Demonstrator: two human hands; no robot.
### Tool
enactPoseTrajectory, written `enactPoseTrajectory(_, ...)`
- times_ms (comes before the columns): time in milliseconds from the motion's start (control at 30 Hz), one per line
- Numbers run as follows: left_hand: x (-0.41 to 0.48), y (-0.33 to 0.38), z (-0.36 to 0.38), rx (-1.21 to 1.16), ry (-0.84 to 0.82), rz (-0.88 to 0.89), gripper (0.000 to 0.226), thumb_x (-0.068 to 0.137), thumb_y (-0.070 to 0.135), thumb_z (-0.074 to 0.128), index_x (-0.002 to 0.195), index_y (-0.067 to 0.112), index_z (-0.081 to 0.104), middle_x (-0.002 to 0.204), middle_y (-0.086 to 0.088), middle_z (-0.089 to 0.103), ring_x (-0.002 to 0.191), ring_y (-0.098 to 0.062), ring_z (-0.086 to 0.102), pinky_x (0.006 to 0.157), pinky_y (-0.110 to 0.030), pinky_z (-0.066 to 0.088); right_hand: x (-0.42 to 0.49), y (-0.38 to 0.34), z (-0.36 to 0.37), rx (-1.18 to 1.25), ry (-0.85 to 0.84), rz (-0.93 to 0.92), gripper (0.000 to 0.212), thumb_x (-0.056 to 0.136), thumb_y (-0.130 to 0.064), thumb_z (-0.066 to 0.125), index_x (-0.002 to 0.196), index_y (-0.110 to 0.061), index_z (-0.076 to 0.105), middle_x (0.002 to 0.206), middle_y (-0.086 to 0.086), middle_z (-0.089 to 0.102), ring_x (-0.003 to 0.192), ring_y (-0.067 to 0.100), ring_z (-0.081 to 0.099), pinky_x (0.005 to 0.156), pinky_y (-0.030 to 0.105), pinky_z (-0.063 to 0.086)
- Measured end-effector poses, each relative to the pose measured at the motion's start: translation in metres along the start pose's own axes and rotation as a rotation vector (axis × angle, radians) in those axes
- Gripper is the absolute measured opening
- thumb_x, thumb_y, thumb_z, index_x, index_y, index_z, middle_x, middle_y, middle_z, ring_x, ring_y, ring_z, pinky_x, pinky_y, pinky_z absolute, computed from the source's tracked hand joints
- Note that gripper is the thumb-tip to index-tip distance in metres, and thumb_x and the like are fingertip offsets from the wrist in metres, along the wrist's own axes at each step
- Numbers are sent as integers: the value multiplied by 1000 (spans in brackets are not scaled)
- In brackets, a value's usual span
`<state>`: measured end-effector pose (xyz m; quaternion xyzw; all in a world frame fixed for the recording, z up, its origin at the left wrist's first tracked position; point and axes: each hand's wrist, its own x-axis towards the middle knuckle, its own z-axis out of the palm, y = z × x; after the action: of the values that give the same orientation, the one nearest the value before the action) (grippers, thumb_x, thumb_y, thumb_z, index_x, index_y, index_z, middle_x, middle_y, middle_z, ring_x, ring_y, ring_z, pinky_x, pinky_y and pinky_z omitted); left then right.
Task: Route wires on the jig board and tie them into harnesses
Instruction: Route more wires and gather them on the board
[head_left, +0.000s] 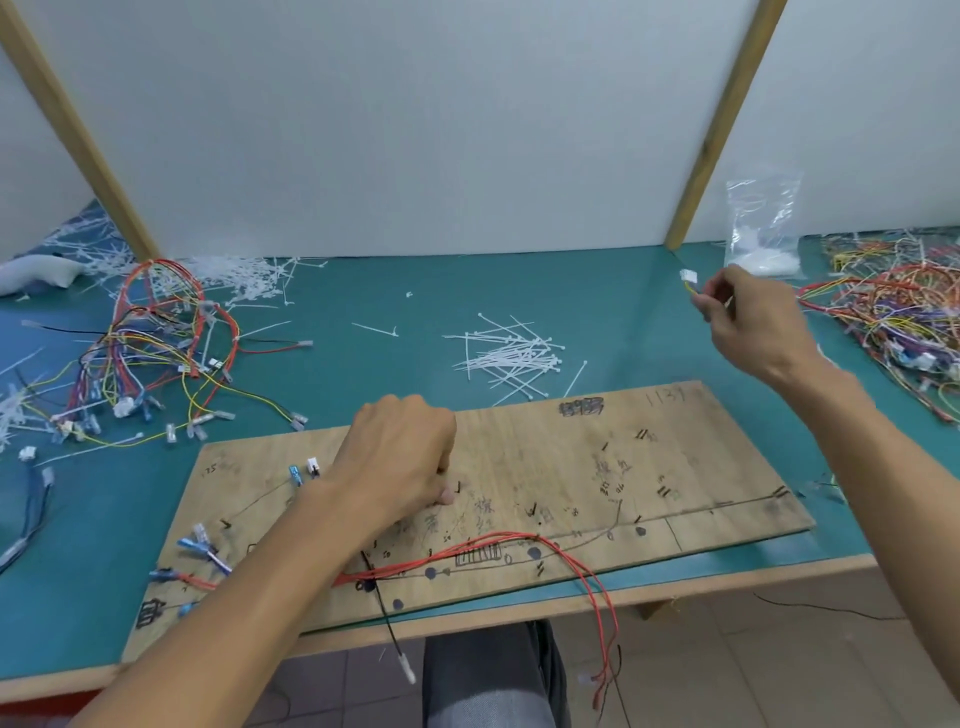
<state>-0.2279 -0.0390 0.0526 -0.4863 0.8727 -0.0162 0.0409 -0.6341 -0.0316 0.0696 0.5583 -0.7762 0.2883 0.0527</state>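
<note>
The flat plywood jig board (571, 457) lies at the near edge of the green surface (363, 358), thin red wires (519, 537) routed along it. The left hand (400, 457) rests curled on the board; I cannot tell whether it grips anything. The right hand (753, 322), near the far right corner, pinches a white-plugged yellow wire (692, 285).

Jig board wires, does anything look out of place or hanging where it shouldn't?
Yes. The red wires leave the jig board's front edge and droop past the table edge, their terminals dangling above the floor. A black wire hangs off beside them. Both could snag.
</note>
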Motion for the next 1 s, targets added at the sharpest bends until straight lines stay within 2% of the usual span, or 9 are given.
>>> enactPoseTrajectory(100,-6,2,-11,-2,-47,12,29,83,55,81,97,30,79,96,4,73,95,-27,68,72,-33,42,-38,-36,-45,-100,101,-279,9,100,-27,69,97,-20,64,84,-9,62,73,22,55,65,35,40)
enactPoseTrajectory(200,-16,12,-32,-129,-28,65,26,99,44,62,118,31,75,110,1,75,109,-29,69,90,-41,55,-87,-83,-79,-84,134,-421,8,98,-26,72,97,-20,67,83,-14,58,72,13,49,66,30,35)
enactPoseTrajectory(267,-26,27,-49,-472,138,131,37,102,48,60,136,35,66,112,11,77,112,-15,71,99,-44,56,-119,-110,-93,-56,136,-478,7,97,-24,73,97,-18,69,84,-13,63,71,12,53,63,32,43)
enactPoseTrajectory(333,-40,49,-69,-959,213,196,47,98,57,65,137,33,64,103,14,80,102,-2,73,94,-38,60,-146,-133,-102,-54,157,-516,9,98,-25,74,97,-16,71,88,-8,72,72,17,64,61,39,54)
enactPoseTrajectory(467,-72,76,-89,-1542,134,232,20,103,25,70,113,7,71,90,-8,81,86,-23,80,78,-44,67,-190,-165,-114,45,157,-527,13,96,-27,76,93,-16,71,83,-7,70,66,6,50,57,40,51)
enactPoseTrajectory(567,-90,76,-90,-1646,163,294,14,104,13,67,108,0,70,96,-14,78,90,-23,77,79,-49,67,-212,-178,-124,224,37,-402,14,90,-29,83,91,-21,71,74,-12,65,61,12,52,57,32,46)
enactPoseTrajectory(700,-114,75,-92,-1726,129,400,13,108,8,57,109,-4,63,96,-18,71,91,-32,73,79,-54,66,-226,-180,-141,701,-216,-189,27,89,-46,82,93,-21,75,77,3,75,63,13,68,53,20,49)
enactPoseTrajectory(867,-133,82,-94,-1825,39,464,14,111,9,48,109,0,58,89,-14,67,82,-30,70,71,-46,64,-232,-170,-162,651,-358,-226,45,90,-62,76,107,-20,77,76,7,74,45,9,49,43,22,29)
enactPoseTrajectory(1000,-144,83,-107,-1872,-95,556,12,113,11,44,106,4,52,77,-9,51,64,-31,61,66,-42,59,-227,-162,-176,665,-448,-204,48,93,-58,76,111,-13,72,68,7,69,31,14,37,48,18,38)
